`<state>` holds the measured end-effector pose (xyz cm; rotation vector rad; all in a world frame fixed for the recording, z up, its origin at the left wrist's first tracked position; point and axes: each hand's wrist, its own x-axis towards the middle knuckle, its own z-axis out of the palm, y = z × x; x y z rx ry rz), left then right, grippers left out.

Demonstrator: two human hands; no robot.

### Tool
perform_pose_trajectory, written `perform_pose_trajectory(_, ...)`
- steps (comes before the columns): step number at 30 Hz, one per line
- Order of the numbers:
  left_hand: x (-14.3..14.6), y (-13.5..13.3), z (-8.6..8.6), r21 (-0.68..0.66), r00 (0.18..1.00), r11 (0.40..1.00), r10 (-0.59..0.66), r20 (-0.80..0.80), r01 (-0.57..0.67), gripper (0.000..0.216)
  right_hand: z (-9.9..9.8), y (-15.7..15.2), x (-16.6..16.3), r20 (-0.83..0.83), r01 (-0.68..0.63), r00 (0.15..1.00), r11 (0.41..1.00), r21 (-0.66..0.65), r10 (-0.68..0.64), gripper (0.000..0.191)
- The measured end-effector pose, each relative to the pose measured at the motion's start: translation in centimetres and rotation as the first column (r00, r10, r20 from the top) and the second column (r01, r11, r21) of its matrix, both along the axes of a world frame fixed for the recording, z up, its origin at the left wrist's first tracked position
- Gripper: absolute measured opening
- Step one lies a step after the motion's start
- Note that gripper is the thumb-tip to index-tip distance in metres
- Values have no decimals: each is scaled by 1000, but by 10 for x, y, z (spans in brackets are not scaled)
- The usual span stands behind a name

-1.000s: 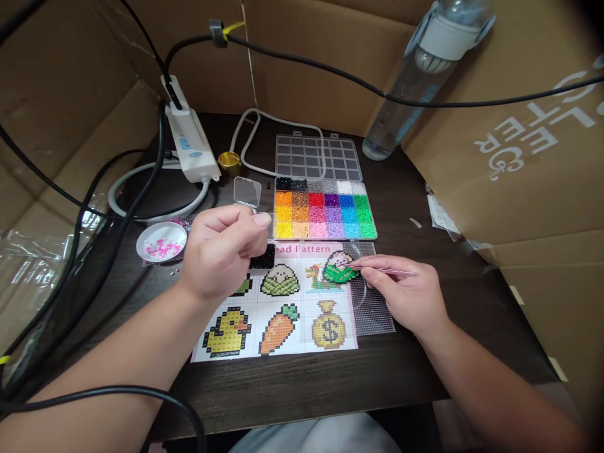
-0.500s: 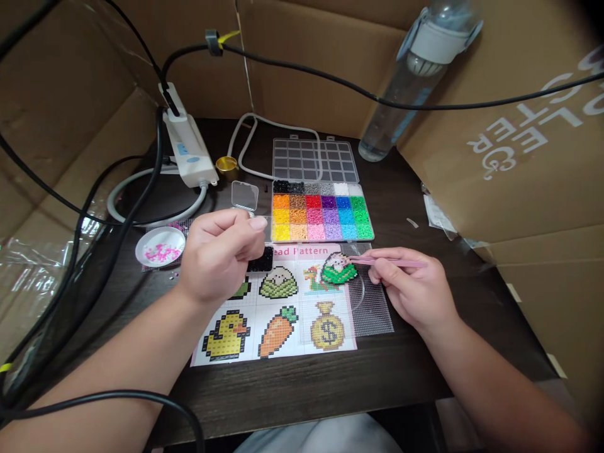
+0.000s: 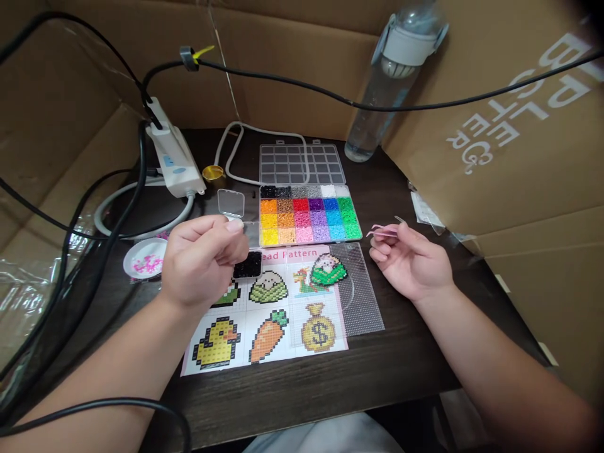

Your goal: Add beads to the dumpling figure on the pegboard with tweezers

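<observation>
The right hand [image 3: 410, 261] grips tweezers [image 3: 384, 232] near the board [image 3: 365, 302]'s far right corner, likely because beads are too small for fingers. The left hand [image 3: 202, 258] is curled closed above the sheet [image 3: 236, 366]'s far left corner; whether around anything, I cannot tell. The figure [image 3: 329, 272] lies toward the board's far edge, presumably so pegs steady it.

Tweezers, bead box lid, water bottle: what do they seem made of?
Tweezers: probably metal, smooth pink coating, given the slim bent tips. Bead box lid: apparently rigid clear plastic; the dark table shows through its grid. Water bottle: smooth, transparent body, so plastic or glass.
</observation>
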<state>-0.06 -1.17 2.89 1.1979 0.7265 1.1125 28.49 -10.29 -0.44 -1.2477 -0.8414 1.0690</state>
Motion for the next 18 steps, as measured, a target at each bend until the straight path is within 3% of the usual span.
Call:
perform_pose_trajectory(5,1,1,-1,-12,1000,1000,4,12,-4,51,3,2,-3,-121,-13,993,1000,-21,10,21)
perform_pose_trajectory(11,2,2,0,-18,1000,1000,-13,20,14,50,2,2,-1,-70,-16,997,1000,-12,15,21)
perform_pose_trajectory(18,4,-1,1,-49,999,998,27,41,-25,52,-2,-2,2,-270,-48,962,998,-35,37,8)
